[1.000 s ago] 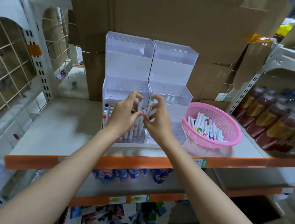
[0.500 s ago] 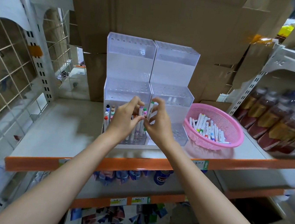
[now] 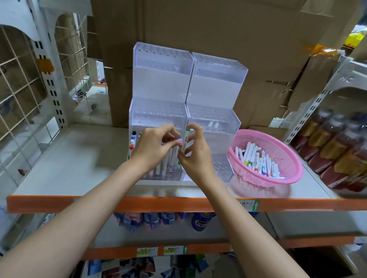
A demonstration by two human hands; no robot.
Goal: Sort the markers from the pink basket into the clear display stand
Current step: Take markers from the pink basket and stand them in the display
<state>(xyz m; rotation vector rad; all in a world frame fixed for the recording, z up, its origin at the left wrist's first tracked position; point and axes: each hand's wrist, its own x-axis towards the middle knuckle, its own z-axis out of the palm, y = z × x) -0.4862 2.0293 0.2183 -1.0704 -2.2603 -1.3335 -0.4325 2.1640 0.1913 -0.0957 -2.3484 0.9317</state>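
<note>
Wire grid panelling in white flanks the far left of a white shelf board with an orange front edge, on which the clear acrylic stepped display stand sits in the middle. Its lowest left tier already holds a row of upright coloured-cap markers. The left hand has its fingers curled over their tops and seems to pinch a purple-capped marker, though the grip is partly hidden. Just beside it, the right hand pinches a white marker with a green cap upright between thumb and fingertips, above the same tier. To seat it well, I judge the barrel should stay vertical, find a free hole before any pressing, and let the left hand steady the neighbours. Further right, the round pink plastic mesh basket holds many loose markers, so much sorting remains. Dark drink bottles stand rightmost.
</note>
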